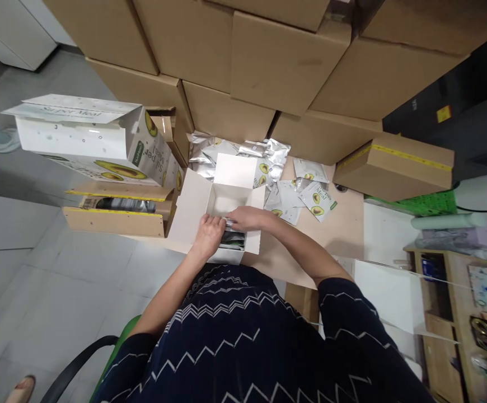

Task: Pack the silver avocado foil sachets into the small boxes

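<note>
your left hand [210,235] was curled, its fingers bent down at a narrow silvery foil edge [229,225] inside the open white cardboard box with spread flaps [193,204]. your right hand [244,218] came in from the other side, palm down, its fingertips near the same edge. the fingers hid the contact, so i could not tell whether either hand gripped it. the box stood on the pale wooden tabletop [348,224], close to your body, and flat dark-and-silver packets [234,239] sat in its near part.

as i judged it, both hands did best working at one level, so the packets stood straight and did not buckle. flat, light finger pressure suited thin foil better than a hard pinch, which could crease a corner. your right wrist passed over the right flap, so a slightly raised wrist seemed wise. loose white sachets with green avocado prints [319,201] lay beyond the box to the right, well within reach.
</note>
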### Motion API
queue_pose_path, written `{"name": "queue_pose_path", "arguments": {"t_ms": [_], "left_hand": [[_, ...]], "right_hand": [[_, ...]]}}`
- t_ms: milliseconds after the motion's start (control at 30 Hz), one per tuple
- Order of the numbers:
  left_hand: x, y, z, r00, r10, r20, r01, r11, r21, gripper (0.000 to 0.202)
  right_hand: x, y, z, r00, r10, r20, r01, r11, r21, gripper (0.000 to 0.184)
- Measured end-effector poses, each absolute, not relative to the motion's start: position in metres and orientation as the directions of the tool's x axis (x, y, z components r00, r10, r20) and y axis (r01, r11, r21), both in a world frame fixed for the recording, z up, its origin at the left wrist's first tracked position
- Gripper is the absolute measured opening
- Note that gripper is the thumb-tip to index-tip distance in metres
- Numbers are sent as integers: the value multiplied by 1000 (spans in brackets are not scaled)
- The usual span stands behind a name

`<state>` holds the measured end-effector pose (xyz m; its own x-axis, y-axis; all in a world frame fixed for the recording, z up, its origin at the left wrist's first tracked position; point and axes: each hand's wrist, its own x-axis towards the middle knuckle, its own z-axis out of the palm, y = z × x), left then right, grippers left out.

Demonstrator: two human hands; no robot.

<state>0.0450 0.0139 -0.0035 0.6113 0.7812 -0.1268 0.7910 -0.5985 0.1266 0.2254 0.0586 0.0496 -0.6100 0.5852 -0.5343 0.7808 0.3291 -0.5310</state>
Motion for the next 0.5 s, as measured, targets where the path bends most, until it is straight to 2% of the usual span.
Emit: {"name": "queue_pose_path", "arguments": {"t_ms": [33,67,100,133,167,233,300,400,500], "left_hand": [[44,14,-4,614,780,-119,789,-601,129,28],[44,14,-4,617,779,-113,786,-604,131,27],[44,14,-4,620,777,-108,784,-607,132,27],[44,14,-4,622,776,-105,782,-609,132,27],[44,14,-4,621,777,-103,783,-608,131,28],[43,14,-4,617,781,-100,786,-605,130,29],[43,14,-3,615,783,-93,787,-603,131,30],[43,14,-3,626,776,-78,777,-612,147,34],[43,14,-3,630,773,-73,772,-612,173,34]], "right_hand": [[239,59,47,-625,681,-381,689,253,-679,28],[256,60,43,-554,800,-233,583,172,-794,32],[276,63,36,-387,914,-126,497,91,-863,36],[298,67,27,-142,987,-76,456,-3,-890,41],[321,71,16,125,990,-60,455,-111,-884,45],[366,77,-11,559,827,-55,502,-390,-772,48],[403,79,-39,733,667,-132,506,-665,-550,61],[433,75,-73,820,479,-313,408,-873,-266,93],[436,69,-90,800,411,-437,400,-908,-122,103]]}}
